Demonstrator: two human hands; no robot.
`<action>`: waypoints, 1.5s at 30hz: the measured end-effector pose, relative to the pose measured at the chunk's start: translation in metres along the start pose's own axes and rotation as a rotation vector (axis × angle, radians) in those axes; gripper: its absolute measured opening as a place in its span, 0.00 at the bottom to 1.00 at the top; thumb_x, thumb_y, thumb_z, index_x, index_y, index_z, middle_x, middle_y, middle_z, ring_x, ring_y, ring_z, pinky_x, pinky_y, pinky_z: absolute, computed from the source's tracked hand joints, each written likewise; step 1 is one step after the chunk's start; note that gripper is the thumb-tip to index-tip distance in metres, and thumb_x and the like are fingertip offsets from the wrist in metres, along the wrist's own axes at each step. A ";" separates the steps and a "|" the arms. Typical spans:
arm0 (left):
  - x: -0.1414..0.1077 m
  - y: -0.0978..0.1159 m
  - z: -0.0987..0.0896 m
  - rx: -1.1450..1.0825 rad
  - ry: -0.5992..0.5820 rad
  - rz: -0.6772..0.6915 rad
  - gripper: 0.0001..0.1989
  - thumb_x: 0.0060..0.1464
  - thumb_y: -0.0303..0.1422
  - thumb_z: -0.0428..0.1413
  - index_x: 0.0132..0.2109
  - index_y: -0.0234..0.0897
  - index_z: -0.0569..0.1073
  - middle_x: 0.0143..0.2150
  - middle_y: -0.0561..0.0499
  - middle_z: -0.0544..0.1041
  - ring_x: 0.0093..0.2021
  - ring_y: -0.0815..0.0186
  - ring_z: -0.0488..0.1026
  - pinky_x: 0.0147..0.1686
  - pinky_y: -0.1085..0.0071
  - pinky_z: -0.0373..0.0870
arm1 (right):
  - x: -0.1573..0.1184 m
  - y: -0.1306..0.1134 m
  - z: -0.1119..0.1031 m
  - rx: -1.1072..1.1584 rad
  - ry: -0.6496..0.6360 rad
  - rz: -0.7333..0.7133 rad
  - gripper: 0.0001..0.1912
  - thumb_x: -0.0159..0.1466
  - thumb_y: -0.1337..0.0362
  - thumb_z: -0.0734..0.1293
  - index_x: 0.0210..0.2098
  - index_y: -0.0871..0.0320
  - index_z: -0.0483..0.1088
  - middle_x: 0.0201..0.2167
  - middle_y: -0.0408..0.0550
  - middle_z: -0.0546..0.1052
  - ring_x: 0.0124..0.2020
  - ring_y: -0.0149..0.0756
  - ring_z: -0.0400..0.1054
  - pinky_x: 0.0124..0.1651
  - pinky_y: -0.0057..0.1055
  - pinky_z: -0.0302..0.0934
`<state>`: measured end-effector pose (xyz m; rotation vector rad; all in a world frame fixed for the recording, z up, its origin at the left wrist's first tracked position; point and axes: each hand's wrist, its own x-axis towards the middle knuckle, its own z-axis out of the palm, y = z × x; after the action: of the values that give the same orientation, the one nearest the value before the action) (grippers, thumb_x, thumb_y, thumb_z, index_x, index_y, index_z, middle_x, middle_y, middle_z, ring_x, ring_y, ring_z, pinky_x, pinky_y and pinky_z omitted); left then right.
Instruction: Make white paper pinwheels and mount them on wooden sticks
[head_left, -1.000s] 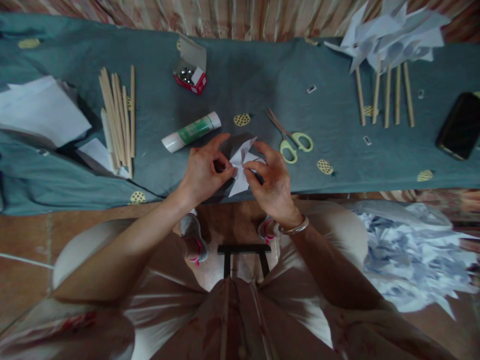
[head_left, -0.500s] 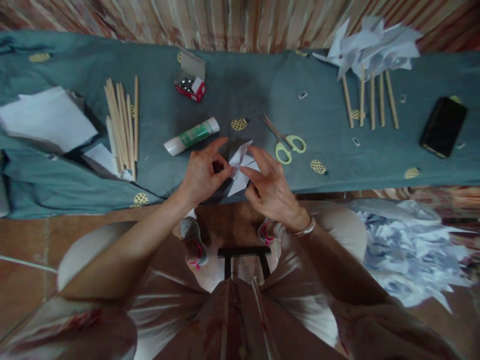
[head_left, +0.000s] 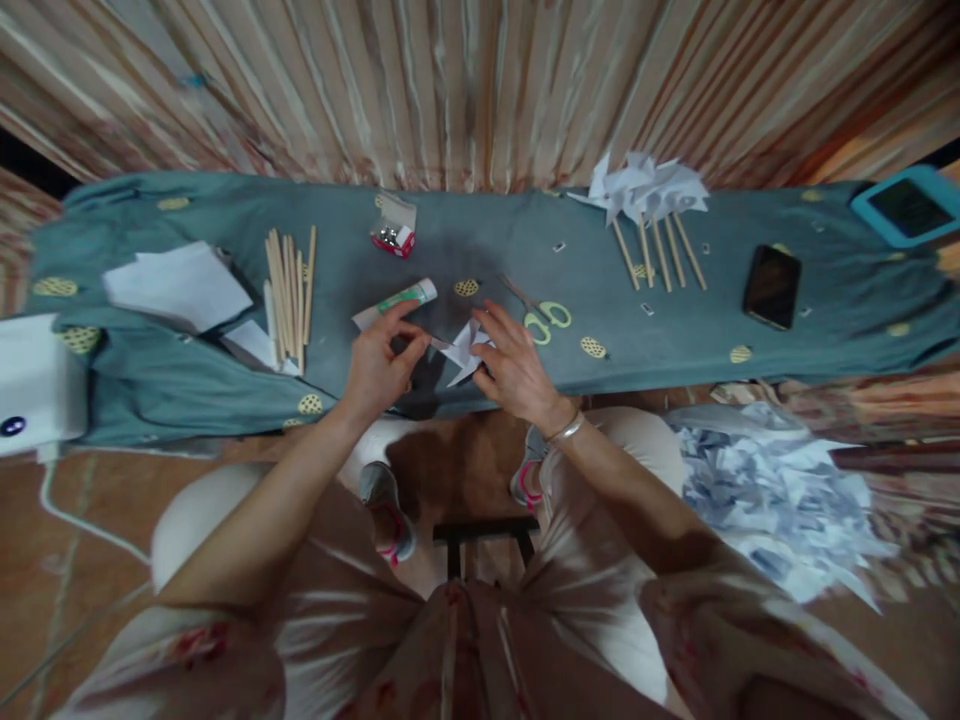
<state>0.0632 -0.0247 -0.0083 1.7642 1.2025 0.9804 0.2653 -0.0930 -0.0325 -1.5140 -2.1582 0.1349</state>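
Observation:
Over the table's near edge, a folded white paper pinwheel (head_left: 466, 352) lies between my two hands. My left hand (head_left: 379, 365) is closed in a pinch at its left side, where a thin pale sliver, seemingly a paper corner, runs to the fingertips. My right hand (head_left: 517, 370) holds the pinwheel from the right, thumb and fingers bent around it. Behind my left fingers lies a glue stick (head_left: 412, 294) with a green label. Scissors (head_left: 541, 315) with pale green handles rest beyond my right hand.
Wooden sticks (head_left: 289, 300) and white paper sheets (head_left: 180, 285) lie left. A small red box (head_left: 394, 240) holds shiny metal pieces. Finished pinwheels on sticks (head_left: 649, 190), a phone (head_left: 772, 287) and a blue-framed device (head_left: 907, 207) are right. Paper pinwheels (head_left: 772, 500) fill a bag below.
The camera view has tilted up, showing more curtain and table ends. My left fingers have shifted left from the pinwheel's middle to its side; my right hand still holds it.

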 end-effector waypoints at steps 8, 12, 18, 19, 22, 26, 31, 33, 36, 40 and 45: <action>-0.042 0.010 0.008 -0.602 0.071 -0.354 0.21 0.41 0.33 0.68 0.45 0.38 0.75 0.37 0.51 0.81 0.36 0.64 0.77 0.42 0.67 0.70 | 0.007 0.000 0.003 -0.011 0.002 -0.005 0.08 0.61 0.72 0.64 0.36 0.60 0.75 0.64 0.60 0.68 0.71 0.54 0.51 0.65 0.55 0.54; -0.068 0.022 0.019 -0.912 0.060 -0.607 0.24 0.40 0.31 0.70 0.45 0.37 0.73 0.42 0.47 0.81 0.47 0.60 0.78 0.50 0.63 0.70 | 0.007 0.000 0.003 0.004 0.013 0.011 0.09 0.61 0.72 0.63 0.35 0.59 0.75 0.63 0.59 0.69 0.70 0.53 0.52 0.64 0.56 0.54; -0.054 0.038 0.035 -1.092 -0.015 -0.763 0.10 0.53 0.35 0.63 0.39 0.37 0.71 0.40 0.44 0.82 0.50 0.59 0.78 0.60 0.59 0.64 | 0.008 -0.001 0.005 0.039 0.050 0.051 0.09 0.61 0.72 0.62 0.33 0.59 0.74 0.62 0.58 0.70 0.70 0.52 0.52 0.63 0.53 0.57; -0.049 0.040 0.037 -1.102 -0.009 -0.788 0.09 0.56 0.37 0.60 0.39 0.37 0.71 0.40 0.44 0.81 0.51 0.59 0.78 0.60 0.60 0.63 | 0.008 -0.001 0.005 0.044 0.058 0.058 0.09 0.62 0.72 0.62 0.33 0.59 0.74 0.62 0.58 0.70 0.70 0.52 0.52 0.63 0.53 0.57; -0.040 0.043 0.041 -1.120 0.010 -0.835 0.11 0.61 0.41 0.55 0.39 0.38 0.70 0.39 0.44 0.81 0.51 0.60 0.78 0.61 0.61 0.64 | 0.007 -0.002 0.004 0.047 0.082 0.073 0.08 0.63 0.71 0.62 0.33 0.59 0.74 0.61 0.58 0.71 0.69 0.51 0.54 0.63 0.53 0.57; -0.038 0.042 0.041 -1.132 -0.011 -0.849 0.13 0.62 0.43 0.54 0.38 0.38 0.72 0.36 0.45 0.81 0.45 0.62 0.79 0.56 0.65 0.68 | 0.004 -0.006 0.000 0.049 0.072 0.067 0.09 0.64 0.71 0.61 0.35 0.59 0.74 0.61 0.59 0.71 0.69 0.51 0.54 0.65 0.53 0.54; -0.035 0.039 0.038 -1.078 -0.080 -0.712 0.12 0.53 0.41 0.62 0.37 0.37 0.78 0.36 0.47 0.82 0.40 0.63 0.78 0.45 0.69 0.71 | -0.001 -0.018 -0.007 -0.001 0.084 0.022 0.13 0.64 0.70 0.60 0.46 0.62 0.72 0.65 0.63 0.66 0.71 0.53 0.51 0.65 0.55 0.53; -0.033 0.040 0.035 -1.047 -0.077 -0.613 0.14 0.49 0.40 0.65 0.39 0.36 0.79 0.38 0.47 0.82 0.40 0.62 0.78 0.43 0.69 0.70 | -0.003 -0.024 -0.009 -0.006 0.111 0.012 0.17 0.64 0.69 0.60 0.51 0.61 0.70 0.67 0.63 0.63 0.72 0.52 0.48 0.65 0.56 0.53; -0.029 0.043 0.031 -1.017 -0.049 -0.537 0.16 0.44 0.36 0.68 0.41 0.35 0.79 0.40 0.48 0.82 0.39 0.64 0.77 0.43 0.69 0.70 | -0.005 -0.034 -0.012 0.005 0.162 -0.001 0.21 0.64 0.69 0.60 0.56 0.58 0.67 0.69 0.60 0.60 0.73 0.50 0.45 0.65 0.56 0.53; -0.025 0.044 0.032 -1.013 0.023 -0.505 0.20 0.36 0.32 0.72 0.39 0.34 0.78 0.36 0.51 0.82 0.34 0.67 0.77 0.44 0.69 0.70 | -0.005 -0.045 -0.017 0.012 0.178 0.007 0.24 0.64 0.68 0.61 0.59 0.57 0.64 0.72 0.59 0.54 0.74 0.51 0.39 0.67 0.58 0.49; -0.025 0.041 0.036 -1.052 0.075 -0.506 0.23 0.28 0.31 0.74 0.36 0.34 0.79 0.33 0.51 0.82 0.31 0.68 0.77 0.41 0.71 0.70 | -0.007 -0.051 -0.023 0.043 0.221 0.030 0.22 0.62 0.69 0.62 0.56 0.54 0.68 0.73 0.54 0.52 0.74 0.52 0.40 0.68 0.59 0.49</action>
<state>0.1040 -0.0657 0.0095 0.5696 0.8371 1.0701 0.2340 -0.1229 0.0030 -1.4647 -1.9475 0.0231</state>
